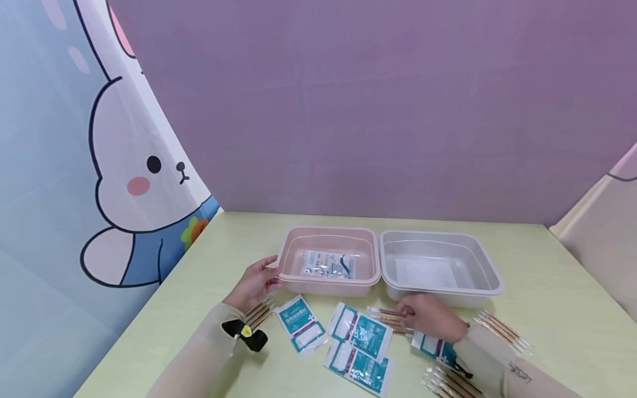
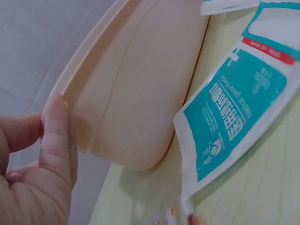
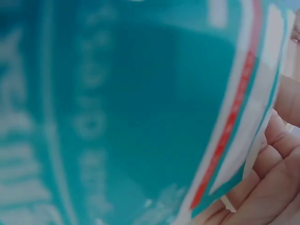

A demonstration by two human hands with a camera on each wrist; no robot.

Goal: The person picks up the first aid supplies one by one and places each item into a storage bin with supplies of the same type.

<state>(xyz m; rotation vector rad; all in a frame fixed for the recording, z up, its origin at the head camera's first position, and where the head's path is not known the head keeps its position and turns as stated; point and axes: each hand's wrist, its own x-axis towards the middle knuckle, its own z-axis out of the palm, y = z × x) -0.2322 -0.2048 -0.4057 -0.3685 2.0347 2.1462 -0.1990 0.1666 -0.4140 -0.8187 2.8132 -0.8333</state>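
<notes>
At the left end of the pink plastic basin [image 1: 328,288], my left hand [image 1: 256,284] pinches the rim between thumb and fingers, as the left wrist view shows up close. A white-backed packet [image 1: 323,264] lies in that basin. My right hand [image 1: 430,316] reaches down in front of the grey basin [image 1: 443,298], its curled fingers gripping one end of a bundle of cotton swabs [image 1: 383,314]. Under the right wrist, a teal medical gauze packet [image 1: 432,346] is partly hidden; that packet [image 3: 140,93] fills most of the right wrist view, covering part of the hand.
Three more teal gauze packets [image 1: 302,323] lie in front of the pink basin, two overlapping. Other cotton swab bundles rest beside the left wrist [image 1: 259,315], at the right [image 1: 502,331] and near the front [image 1: 450,382]. A purple cloth [image 1: 373,110] hangs behind the table.
</notes>
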